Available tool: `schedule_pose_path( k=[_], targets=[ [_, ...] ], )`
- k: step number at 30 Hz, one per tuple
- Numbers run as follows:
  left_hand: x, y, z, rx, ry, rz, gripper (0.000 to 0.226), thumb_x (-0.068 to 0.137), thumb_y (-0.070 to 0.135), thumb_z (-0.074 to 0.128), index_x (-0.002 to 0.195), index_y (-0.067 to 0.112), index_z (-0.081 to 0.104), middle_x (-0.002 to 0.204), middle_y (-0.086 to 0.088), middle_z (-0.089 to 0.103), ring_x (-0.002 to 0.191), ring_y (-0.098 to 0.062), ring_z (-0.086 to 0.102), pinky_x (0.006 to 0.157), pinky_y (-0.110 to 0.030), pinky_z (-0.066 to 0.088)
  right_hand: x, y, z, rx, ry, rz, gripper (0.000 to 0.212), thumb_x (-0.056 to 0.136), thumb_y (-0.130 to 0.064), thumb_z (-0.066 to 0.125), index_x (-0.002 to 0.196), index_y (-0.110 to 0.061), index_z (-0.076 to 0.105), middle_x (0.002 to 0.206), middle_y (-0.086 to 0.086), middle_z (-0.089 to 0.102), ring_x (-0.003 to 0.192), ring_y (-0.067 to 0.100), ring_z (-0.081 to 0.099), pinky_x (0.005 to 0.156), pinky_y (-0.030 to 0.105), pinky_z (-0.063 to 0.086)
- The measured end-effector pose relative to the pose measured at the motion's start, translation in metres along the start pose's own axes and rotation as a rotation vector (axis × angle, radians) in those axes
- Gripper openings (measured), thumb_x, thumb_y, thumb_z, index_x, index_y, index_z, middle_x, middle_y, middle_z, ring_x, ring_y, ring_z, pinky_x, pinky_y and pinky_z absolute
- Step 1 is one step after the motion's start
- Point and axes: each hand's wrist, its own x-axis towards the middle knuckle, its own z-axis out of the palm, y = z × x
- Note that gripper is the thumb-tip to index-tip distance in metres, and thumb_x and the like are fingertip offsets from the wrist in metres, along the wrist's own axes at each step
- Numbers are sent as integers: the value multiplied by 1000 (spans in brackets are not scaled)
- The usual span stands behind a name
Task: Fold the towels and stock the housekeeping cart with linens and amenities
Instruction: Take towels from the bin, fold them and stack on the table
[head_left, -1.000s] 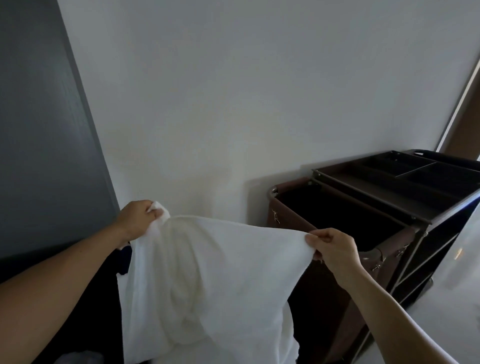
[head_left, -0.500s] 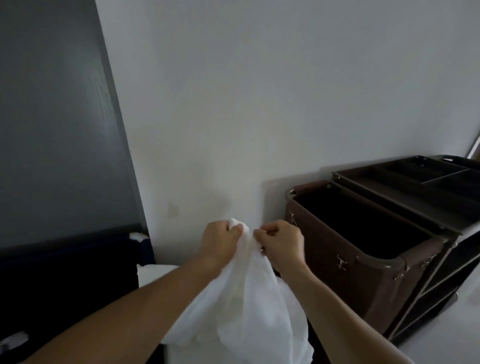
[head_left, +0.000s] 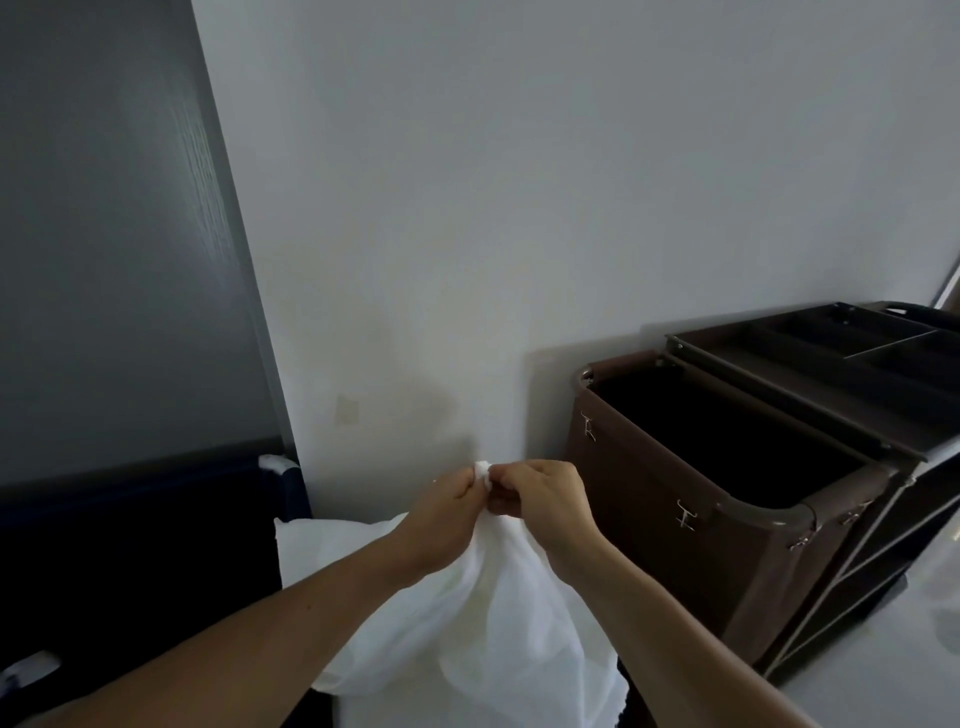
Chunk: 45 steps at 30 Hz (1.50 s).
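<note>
Plain pale wall (head_left: 519, 208) ahead, dark wood-grain panel (head_left: 104, 260) on the left, low dark furniture (head_left: 130, 545) under it. Housekeeping cart (head_left: 857, 384) sits against the wall on the right. Its brown linen bag (head_left: 675, 519) is on the near end, top open, inside dark. Pale floor (head_left: 883, 660) shows beside the cart. Left hand (head_left: 447, 512) and right hand (head_left: 545, 501) meet in front of the wall, fingers curled, both pinching the top corners of the white towel (head_left: 493, 623). It hangs between the forearms, left of the bag, with a gap to the bag wall.

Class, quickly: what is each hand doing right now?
Left hand: closed, pinching the white linen.
Right hand: closed, pinching the same white linen.
</note>
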Motion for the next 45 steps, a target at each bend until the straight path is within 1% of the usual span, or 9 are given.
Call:
schedule_pose_path(
  k=[4,7,10,14,20,25,33,37,45],
  targets=[
    [1,4,-6,234,-74,109,16,88,21,52,97,14,63,94,-7,70,91,-25,64,81,-37,50,-8,-7,-3,49,-151,11,30,60,-22,56,71,-1,75,77,20,72,77,25,71,81,37,60],
    [1,-1,-8,334,27,113,16,98,19,50,98,11,64,91,-4,69,85,-22,63,68,-23,44,-5,-12,-14,-145,-194,-38,35,65,-32,60,81,-7,79,84,12,75,85,21,70,84,37,56],
    [-1,-3,-17,279,53,70,22,100,16,48,100,19,69,92,5,69,78,-3,61,66,-12,42,4,-15,-27,-246,-274,-117,26,82,-16,56,88,-17,81,87,-1,78,86,7,70,76,18,50],
    [-1,15,-55,-9,127,-8,24,93,6,53,95,19,74,86,4,72,78,-12,63,70,-23,48,30,-4,-52,-486,-91,-323,42,85,-4,64,112,-35,68,114,-11,72,93,-1,63,97,34,51],
    [2,71,-116,-340,182,161,18,66,15,44,65,8,60,66,-12,56,60,-20,51,53,-26,41,35,-2,-41,-616,-386,-343,66,69,-33,70,122,-61,43,132,-20,48,125,13,46,109,37,39],
    [7,84,-143,-376,180,212,13,62,13,44,60,1,48,62,-15,45,56,-28,38,55,-34,33,31,-19,-21,-980,-437,-637,66,65,-71,55,123,-38,56,111,-22,49,113,11,42,104,34,29],
    [6,72,-146,-27,236,219,19,62,15,40,58,9,58,59,-8,52,55,-19,43,52,-28,34,33,-5,-23,-1279,-896,-135,65,67,-52,76,127,-36,56,126,-15,54,110,16,54,96,33,46],
    [7,58,-156,12,360,172,23,64,15,39,66,7,60,62,0,56,59,-9,47,53,-23,36,42,-10,-38,-1455,-786,-189,53,69,-47,77,117,-29,64,104,-8,62,92,16,59,82,29,49],
    [18,-3,-199,202,600,52,19,98,8,46,101,14,64,91,-2,61,80,-12,52,67,-19,38,59,-43,-91,-1228,-346,-613,43,88,-51,65,121,-23,66,144,-16,43,123,6,45,107,29,37]
  ],
)
